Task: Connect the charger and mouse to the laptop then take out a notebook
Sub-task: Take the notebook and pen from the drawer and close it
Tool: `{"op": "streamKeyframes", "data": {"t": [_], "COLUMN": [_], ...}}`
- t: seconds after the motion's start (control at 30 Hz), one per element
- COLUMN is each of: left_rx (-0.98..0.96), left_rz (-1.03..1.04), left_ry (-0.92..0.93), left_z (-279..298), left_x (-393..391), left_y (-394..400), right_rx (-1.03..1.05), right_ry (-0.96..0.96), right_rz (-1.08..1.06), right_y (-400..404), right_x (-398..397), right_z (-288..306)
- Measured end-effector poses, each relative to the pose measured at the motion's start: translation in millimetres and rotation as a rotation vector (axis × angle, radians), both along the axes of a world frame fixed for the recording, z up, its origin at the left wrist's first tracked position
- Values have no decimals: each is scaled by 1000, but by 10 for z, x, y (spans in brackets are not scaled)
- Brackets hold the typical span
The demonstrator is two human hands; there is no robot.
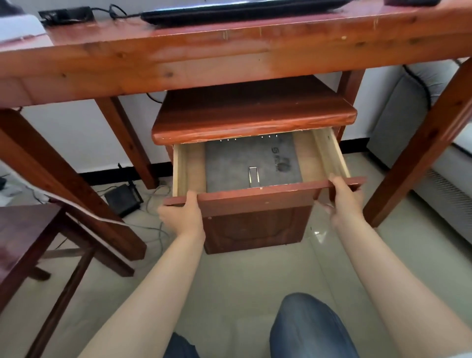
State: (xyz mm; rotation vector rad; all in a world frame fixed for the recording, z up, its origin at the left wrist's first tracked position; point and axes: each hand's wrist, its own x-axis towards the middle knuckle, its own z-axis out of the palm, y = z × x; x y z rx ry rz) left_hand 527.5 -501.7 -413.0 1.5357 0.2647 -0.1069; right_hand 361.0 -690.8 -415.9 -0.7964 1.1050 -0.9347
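A grey notebook [251,161] with a metal clasp lies flat inside the pulled-out wooden drawer [255,195] of a small cabinet under the desk. My left hand [182,214] grips the drawer front near its left end. My right hand [344,198] grips the same front edge near its right end. On the desk top, the black laptop [229,11] shows at the upper edge, with a black cable [112,12] running from its left side to a black charger brick [66,15]. A dark object [411,2] at the top right may be the mouse.
The red-brown wooden desk [204,58] spans the view, its legs to either side of the cabinet. A wooden chair [28,245] stands at the left. A black router [125,200] and loose cables lie on the tiled floor. A grey sofa [419,122] is at the right. My knees are at the bottom.
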Motion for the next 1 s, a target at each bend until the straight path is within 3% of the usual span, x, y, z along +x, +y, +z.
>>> {"op": "streamKeyframes", "data": {"t": [0.2, 0.33, 0.4, 0.47, 0.5, 0.57, 0.67, 0.73, 0.83, 1.0], "left_rx": [-5, 66, 311, 631, 728, 851, 1058, 1156, 1272, 1209], "left_rz": [37, -46, -48, -109, -175, -373, -724, -867, -969, -1032], "left_ry": [72, 19, -151, -527, -713, -898, -695, -501, -398, -255], "left_z": [-79, -148, -84, -50, -29, 45, 190, 232, 176, 46], "left_x": [-75, -176, -183, -192, -182, -111, 56, 155, 266, 373], "left_y": [88, 142, 199, 260, 261, 176, -116, -295, -418, -454], "right_rx": [102, 35, -261, -766, -993, -1159, -897, -788, -737, -651], "right_ry": [-12, -39, 336, 739, 842, 890, 1145, 1384, 1544, 1613], "right_rz": [1, -42, -96, -133, -112, 148, 728, 983, 1059, 1198], "right_y": [126, 198, 243, 348, 374, 345, 99, -45, -186, -251], "right_x": [-33, -122, -167, -184, -145, 8, 317, 457, 496, 474], "right_z": [-7, 9, -12, -37, -37, 71, 252, 263, 245, 250]}}
